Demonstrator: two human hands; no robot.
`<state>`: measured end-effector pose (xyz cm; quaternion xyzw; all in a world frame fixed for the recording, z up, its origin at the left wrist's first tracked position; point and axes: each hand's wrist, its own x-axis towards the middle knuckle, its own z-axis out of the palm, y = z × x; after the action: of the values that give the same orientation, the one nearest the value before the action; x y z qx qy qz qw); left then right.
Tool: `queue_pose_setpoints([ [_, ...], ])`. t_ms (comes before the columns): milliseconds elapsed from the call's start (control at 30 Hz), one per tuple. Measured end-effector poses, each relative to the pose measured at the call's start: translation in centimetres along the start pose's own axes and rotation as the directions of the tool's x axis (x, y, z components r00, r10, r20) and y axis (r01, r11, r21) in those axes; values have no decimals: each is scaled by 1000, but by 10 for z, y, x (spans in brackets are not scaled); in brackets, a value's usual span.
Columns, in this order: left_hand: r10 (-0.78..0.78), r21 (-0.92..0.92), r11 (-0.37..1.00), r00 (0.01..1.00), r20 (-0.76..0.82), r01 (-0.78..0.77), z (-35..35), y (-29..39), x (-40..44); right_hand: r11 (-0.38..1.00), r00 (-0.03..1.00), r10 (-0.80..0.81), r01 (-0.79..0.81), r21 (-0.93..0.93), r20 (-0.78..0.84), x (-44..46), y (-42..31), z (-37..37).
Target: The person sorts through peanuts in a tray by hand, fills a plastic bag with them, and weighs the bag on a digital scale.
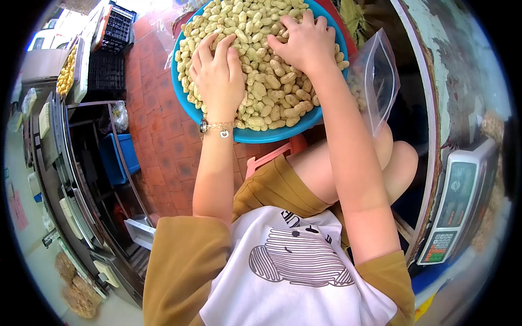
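Unshelled peanuts [272,89] are heaped in a wide blue basin [261,136] in front of me. My left hand [218,79] rests on the heap's left side, fingers apart, with a bracelet and a dark band at the wrist. On the upper right of the heap lies my right hand [307,43], its fingers spread and slightly bent over the peanuts. Neither hand visibly holds a peanut. A clear zip bag [379,81] stands open against the basin's right side, with some peanuts in its lower part, next to my right forearm.
Part of a pink stool [266,162] shows under the basin, on red floor tiles [166,146]. A digital scale [454,201] sits at the right. At the left are black crates [114,27], a blue bin [120,157] and metal-framed shelving.
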<state>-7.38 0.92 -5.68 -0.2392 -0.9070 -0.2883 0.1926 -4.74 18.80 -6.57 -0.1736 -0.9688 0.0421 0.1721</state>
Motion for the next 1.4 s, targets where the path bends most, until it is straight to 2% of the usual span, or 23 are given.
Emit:
queue_pose_setpoints([
  [67, -6, 17, 1000, 1000, 6, 6, -1, 2, 1, 1000, 1000, 1, -1, 6, 30, 3, 0, -8],
  [167, -16, 29, 999, 1000, 13, 15, -3, 4, 2, 1000, 999, -15, 16, 25, -39, 2, -1, -8],
  [300, -18, 34, 999, 1000, 18, 18, -4, 6, 3, 986, 988, -68, 87, 141, -137, 2, 4, 2],
  [433, -9, 49, 999, 1000, 18, 8, -4, 5, 3, 984, 992, -19, 41, 176, -127, 2, -2, -5],
  [533, -20, 8, 1000, 1000, 22, 20, -4, 4, 3, 968, 995, -42, 63, 242, -93, 3, -7, -10],
  [567, -14, 26, 1000, 1000, 14, 14, -3, 4, 2, 948, 963, -70, 145, 284, -260, 4, -9, -3],
  [667, -20, -18, 1000, 1000, 15, 21, -4, 4, 2, 947, 962, -88, 161, 277, -259, 4, -7, -3],
  [800, -17, -42, 999, 1000, 3, 17, -4, 4, 3, 967, 984, -8, 52, 250, -176, 1, -11, -4],
  [833, -13, -45, 999, 1000, 4, 13, -3, 3, 3, 975, 987, -19, 53, 214, -158, 2, -10, -3],
  [933, -18, -54, 998, 1000, 10, 19, -5, 4, 3, 956, 977, -60, 115, 270, -204, 3, -6, 1],
  [1033, -73, -198, 978, 996, -45, 63, -7, 3, 3, 937, 946, -96, 191, 292, -309, 5, -8, 5],
  [1133, -164, -449, 889, 976, -143, 83, -14, 6, 4, 907, 919, -64, 216, 361, -390, 4, -12, -1],
  [1167, -98, -394, 918, 986, -136, 37, -22, 9, 6, 881, 895, -23, 229, 414, -446, 7, -14, -2],
  [1200, -151, -567, 821, 983, -105, 66, -23, 12, 9, 796, 917, 106, 154, 586, -385, 8, -17, -3],
  [1267, -242, -839, 530, 970, -13, 121, -17, 26, 10, 531, 932, 311, -6, 848, -188, 9, -28, -21],
  [1300, -261, -883, 424, 961, 95, 203, -16, 34, 13, 161, 926, 370, -139, 977, 71, 8, -33, -34],
  [1333, -298, -916, 317, 943, 150, 246, -14, 44, 16, -72, 919, 365, -134, 988, 151, 9, -35, -41],
  [1400, -353, -945, 88, 897, 266, 315, -10, 64, 21, -514, 903, 302, -115, 850, 304, 10, -38, -50],
])
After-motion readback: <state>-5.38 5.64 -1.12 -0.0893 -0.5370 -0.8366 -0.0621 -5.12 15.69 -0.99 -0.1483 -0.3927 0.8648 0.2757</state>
